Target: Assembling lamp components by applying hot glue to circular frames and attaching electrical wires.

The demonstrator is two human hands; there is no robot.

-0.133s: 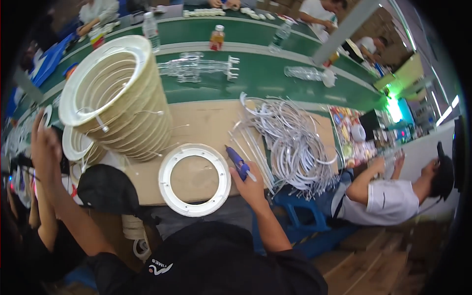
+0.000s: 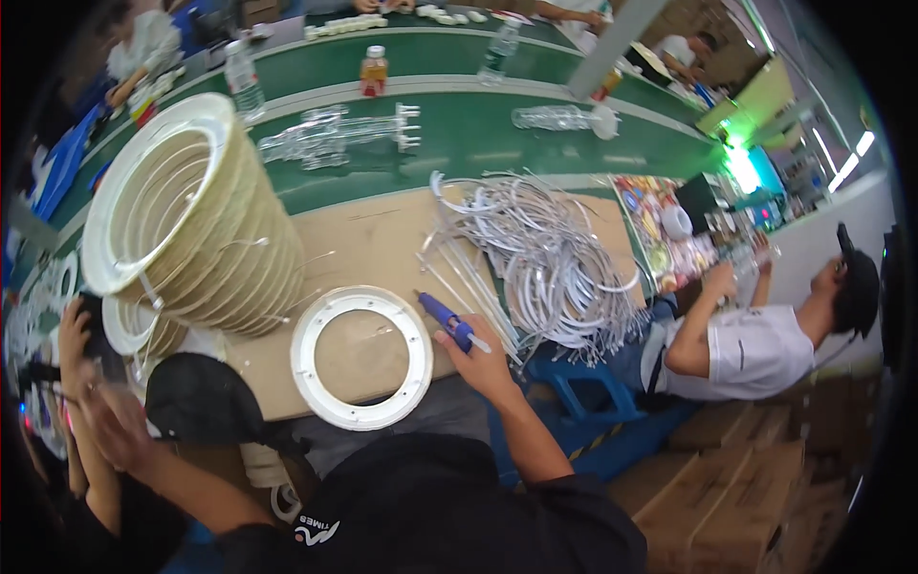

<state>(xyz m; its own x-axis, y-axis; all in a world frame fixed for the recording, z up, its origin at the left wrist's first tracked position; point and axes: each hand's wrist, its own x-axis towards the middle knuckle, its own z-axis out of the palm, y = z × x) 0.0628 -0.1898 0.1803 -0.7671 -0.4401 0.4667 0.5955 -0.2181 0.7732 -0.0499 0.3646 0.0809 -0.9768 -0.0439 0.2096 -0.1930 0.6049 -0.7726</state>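
Green tabletop (image 2: 469, 158) behind a cardboard sheet (image 2: 373, 230); a white ring (image 2: 302, 359) lies between two hands, much nearer the right.

The left hand (image 2: 120, 426), blurred, hangs well apart from the ring, at about eight o'clock from it, fingers loosely extended and nothing visible in them; a cream ribbed cylinder (image 2: 251, 253) stands at ten to eleven o'clock from the ring. Flat at the cardboard's near edge, the round ring has no long axis and sits at nine o'clock from the right hand (image 2: 486, 359). That hand is wrapped around a blue-purple glue gun (image 2: 442, 314), long axis running ten to four, nozzle just beside the ring's one-to-two-o'clock rim, forearm rising from five o'clock. Pale wires (image 2: 574, 277) pile up at one to two o'clock from it.
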